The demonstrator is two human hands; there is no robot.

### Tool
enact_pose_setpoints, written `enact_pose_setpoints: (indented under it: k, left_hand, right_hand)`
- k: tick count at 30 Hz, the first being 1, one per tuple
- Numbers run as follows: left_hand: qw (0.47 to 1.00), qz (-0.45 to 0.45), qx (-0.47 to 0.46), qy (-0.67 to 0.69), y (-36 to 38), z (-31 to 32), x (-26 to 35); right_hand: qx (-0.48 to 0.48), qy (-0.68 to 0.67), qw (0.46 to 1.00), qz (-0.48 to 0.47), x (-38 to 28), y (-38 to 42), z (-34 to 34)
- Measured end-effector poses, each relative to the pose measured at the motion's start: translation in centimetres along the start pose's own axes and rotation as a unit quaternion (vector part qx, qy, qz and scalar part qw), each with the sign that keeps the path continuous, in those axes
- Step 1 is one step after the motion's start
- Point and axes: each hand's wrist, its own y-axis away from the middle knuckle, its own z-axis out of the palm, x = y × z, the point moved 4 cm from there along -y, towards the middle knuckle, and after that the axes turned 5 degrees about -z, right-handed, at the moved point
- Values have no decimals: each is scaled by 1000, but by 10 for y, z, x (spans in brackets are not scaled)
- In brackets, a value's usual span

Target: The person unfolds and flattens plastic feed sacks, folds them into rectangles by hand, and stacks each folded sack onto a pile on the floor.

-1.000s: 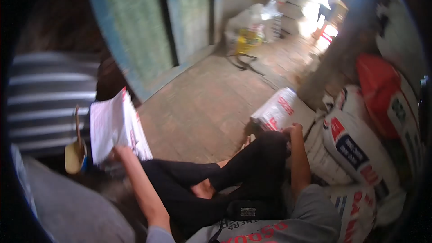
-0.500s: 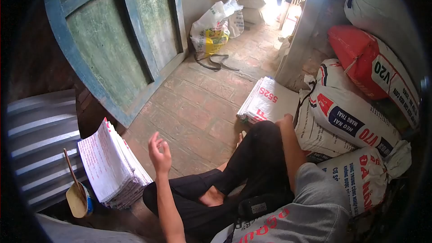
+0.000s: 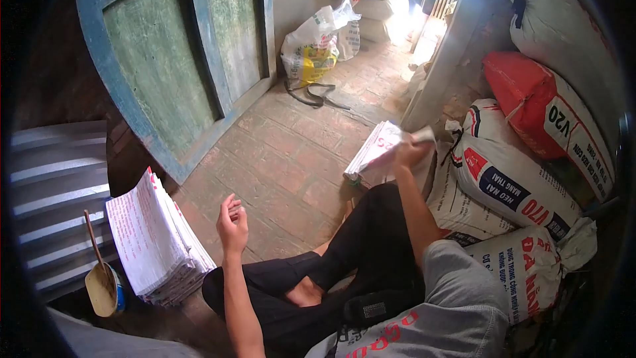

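Note:
My right hand [image 3: 412,152] reaches past my raised knee and grips the edge of a white woven sack [image 3: 424,135], which lifts and blurs with motion. Under it lies a stack of flat, folded white sacks [image 3: 368,154] with red print, on the floor by the doorway. My left hand [image 3: 232,224] is raised over the floor beside my other knee, its fingers loosely bent and holding nothing. Left of that knee stands a second, thicker stack of flat sacks [image 3: 156,238], printed with red lines of text.
Full sacks [image 3: 520,162] pile along the right side. A blue-framed green door [image 3: 165,53] stands at the left. By the corrugated metal sheet [image 3: 59,185] is a can with a stick [image 3: 105,292]. A bag [image 3: 310,53] and dark strap [image 3: 311,97] lie ahead.
My right hand has moved forward from beside my knee onto the far stack and has taken hold of its top sack, raising the edge. My left hand has hardly moved.

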Motion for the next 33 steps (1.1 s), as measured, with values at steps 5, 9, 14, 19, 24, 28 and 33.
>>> enact_pose_setpoints:
  k: [5,9,14,19,24,28,33]
  left_hand:
    - [994,70,-50,-67,8,27,16]
    - [988,88,-85,-98,21,46,20]
    - [956,13,-117,-268,24,57,-56]
    - [948,-178,-119,-236,17,57,-102]
    - [927,-142,-121,-326,32,74,-104]
    - [939,-181,-36,-290,9,46,-99]
    - [960,-201,176,-81,-12,-5,-89]
  right_hand:
    - [-270,-8,809,-522,-71,125,67]
    - [-666,-29,548,-505,-96,257,41]
    - [-792,-48,390,-467,-62,364,-34]
    - [-860,-38,298,-412,-71,352,-35]
    - [-765,-194,367,-493,-82,360,-39]
    - [-800,-218,358,-429,-95,330,-24]
    - [-805,-14,519,-287,-79,232,28]
